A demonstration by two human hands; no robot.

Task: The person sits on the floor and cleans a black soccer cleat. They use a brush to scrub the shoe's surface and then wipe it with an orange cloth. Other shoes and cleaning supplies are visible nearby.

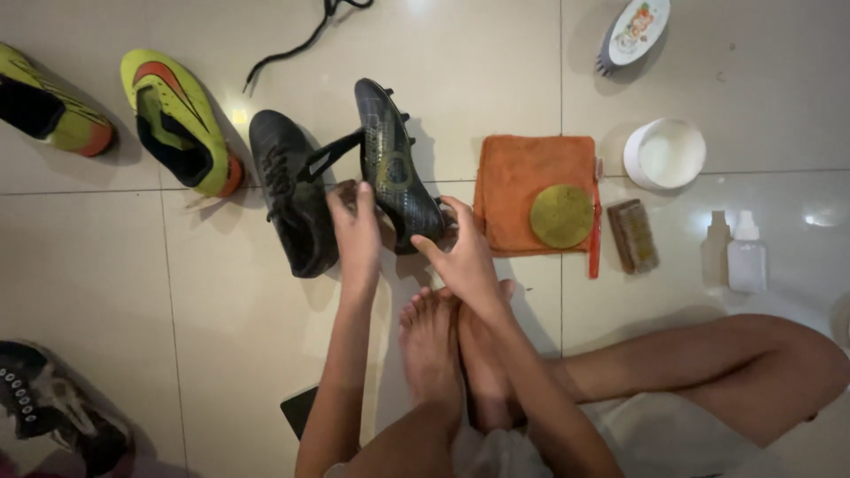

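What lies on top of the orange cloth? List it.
On the orange cloth lies a round yellow-green sponge, near its right edge. A red toothbrush runs along that edge. Whatever is beneath the sponge and cloth is covered.

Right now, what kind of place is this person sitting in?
Probably a home floor used for cleaning shoes. The person sits barefoot on pale glossy floor tiles, both hands on a black football boot, with an orange cloth, a white bowl and brushes laid beside.
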